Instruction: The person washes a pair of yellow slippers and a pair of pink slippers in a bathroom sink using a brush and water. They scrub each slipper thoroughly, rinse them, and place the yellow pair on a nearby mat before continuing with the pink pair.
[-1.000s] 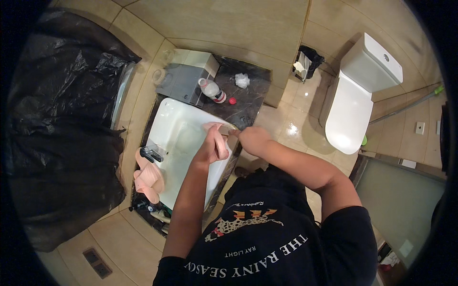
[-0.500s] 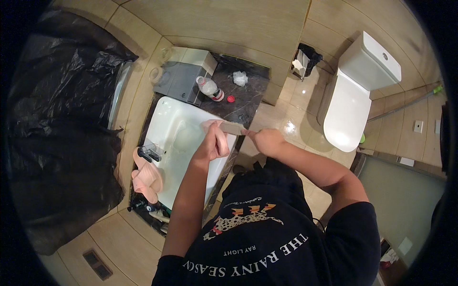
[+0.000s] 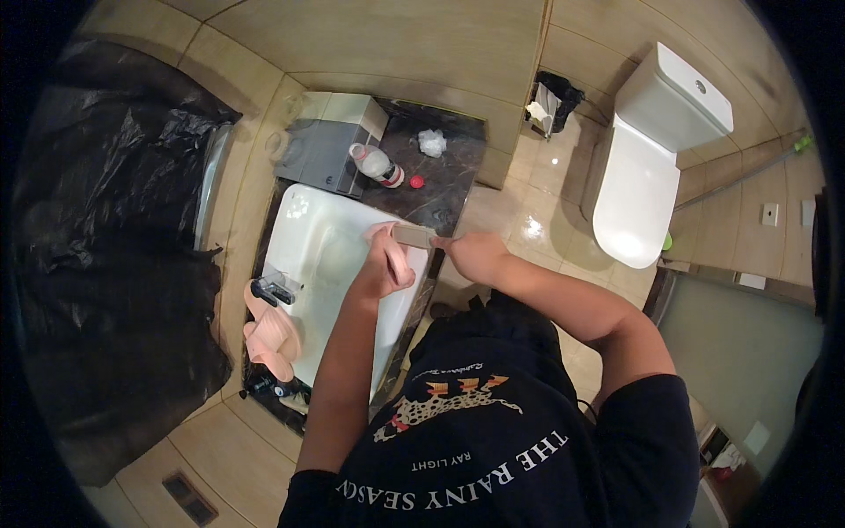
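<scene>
My left hand (image 3: 377,269) is closed around a pink slipper (image 3: 400,264) above the near right rim of the white sink (image 3: 339,348). My right hand (image 3: 476,256) has its fingers closed on the end of a flat beige-grey strip (image 3: 412,236), which lies against the slipper. Whether this strip is a brush or part of the sole I cannot tell. Another pink slipper (image 3: 273,336) rests on the sink's left edge, below the dark faucet (image 3: 273,290). Cloudy water (image 3: 341,255) shows in the basin.
On the dark counter (image 3: 440,194) are a clear bottle (image 3: 378,165), a red cap (image 3: 416,181), a white mesh puff (image 3: 431,143) and a grey box (image 3: 326,150). A toilet (image 3: 635,207) and a black-lined bin (image 3: 553,104) stand to the right. Black plastic sheeting (image 3: 114,220) hangs left.
The view has shifted slightly, moving the surroundings a little to the left. Both hands keep their grip over the sink rim, and my right hand sits marginally closer to the slipper.
</scene>
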{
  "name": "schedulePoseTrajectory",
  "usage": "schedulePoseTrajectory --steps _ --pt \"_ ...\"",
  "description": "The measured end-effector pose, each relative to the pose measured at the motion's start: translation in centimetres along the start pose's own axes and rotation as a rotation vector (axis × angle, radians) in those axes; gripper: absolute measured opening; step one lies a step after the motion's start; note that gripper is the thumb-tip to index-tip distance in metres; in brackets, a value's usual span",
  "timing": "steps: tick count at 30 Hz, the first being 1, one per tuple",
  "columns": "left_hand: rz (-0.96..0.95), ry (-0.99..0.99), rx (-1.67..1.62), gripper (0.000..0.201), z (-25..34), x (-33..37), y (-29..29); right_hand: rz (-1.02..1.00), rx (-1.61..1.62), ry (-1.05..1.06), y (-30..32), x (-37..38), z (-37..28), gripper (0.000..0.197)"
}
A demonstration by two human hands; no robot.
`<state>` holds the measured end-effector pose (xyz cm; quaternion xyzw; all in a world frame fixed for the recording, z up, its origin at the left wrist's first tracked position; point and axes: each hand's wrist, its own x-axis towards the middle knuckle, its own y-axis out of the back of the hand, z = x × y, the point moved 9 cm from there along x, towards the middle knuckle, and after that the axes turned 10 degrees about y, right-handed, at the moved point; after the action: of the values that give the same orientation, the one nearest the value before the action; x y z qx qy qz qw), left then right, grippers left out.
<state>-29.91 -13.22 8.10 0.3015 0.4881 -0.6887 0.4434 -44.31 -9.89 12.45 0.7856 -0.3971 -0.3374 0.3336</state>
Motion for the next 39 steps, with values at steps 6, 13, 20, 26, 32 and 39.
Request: schedulePoseTrajectory --steps 6,13,20,26,32,39 --pt "0.065 0.07 0.005 0.036 -0.6 0.1 0.9 -0.088 -0.022 0.054 0.5 -1.4 -1.8 0.04" --pt "0.065 0.076 0.094 0.043 -0.5 -0.1 1.5 -0.028 0.008 0.026 0.5 1.2 -0.7 0.04" --pt "0.07 0.112 0.103 0.05 -1.3 1.1 3.3 -0.113 0.238 -0.016 -1.4 0.0 -0.1 0.038" --pt "0.093 0.006 0.113 0.046 -0.6 1.2 3.0 -0.087 -0.042 -0.001 1.8 1.2 -0.9 0.038" --pt "0.007 0.058 0.086 0.048 -1.1 0.7 2.7 -0.035 0.303 0.03 -3.1 0.5 -0.7 0.041" --pt "0.154 0.002 0.061 0.036 -0.6 -1.3 0.5 -0.041 -0.031 0.017 1.7 2.0 -0.7 0.038"
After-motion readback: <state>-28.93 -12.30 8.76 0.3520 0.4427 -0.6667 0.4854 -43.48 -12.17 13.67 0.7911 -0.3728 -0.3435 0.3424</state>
